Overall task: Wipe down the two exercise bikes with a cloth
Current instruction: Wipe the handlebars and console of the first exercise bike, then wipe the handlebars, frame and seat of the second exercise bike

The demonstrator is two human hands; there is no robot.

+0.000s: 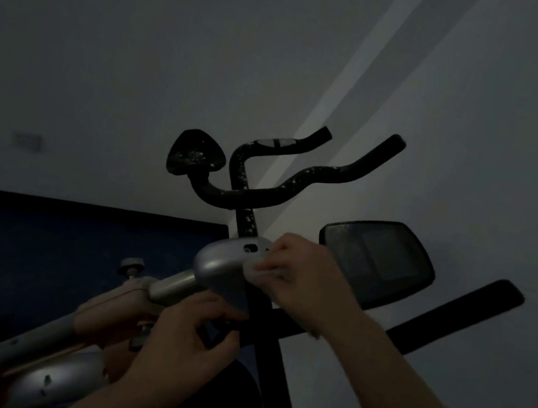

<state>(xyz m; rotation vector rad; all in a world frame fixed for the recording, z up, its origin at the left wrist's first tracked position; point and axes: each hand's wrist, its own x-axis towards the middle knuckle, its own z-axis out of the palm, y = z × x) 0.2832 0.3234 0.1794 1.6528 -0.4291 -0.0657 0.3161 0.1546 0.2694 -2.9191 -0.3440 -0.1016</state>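
The room is dim. A silver and orange exercise bike (152, 285) slants from lower left to centre, ending in a silver console housing (221, 260). My right hand (304, 278) presses a pale cloth (257, 273) against the right end of that housing, fingers curled round the cloth. My left hand (190, 334) grips a dark part just under the housing. Behind stands a second, black bike with dust-speckled handlebars (300, 180) and a dark display (380, 259).
A white wall fills the background, with a small wall plate (27, 140) at left. A dark blue panel (74, 241) lies behind the silver bike. A black bar (457, 312) and a black upright post (280, 378) run close to my right forearm.
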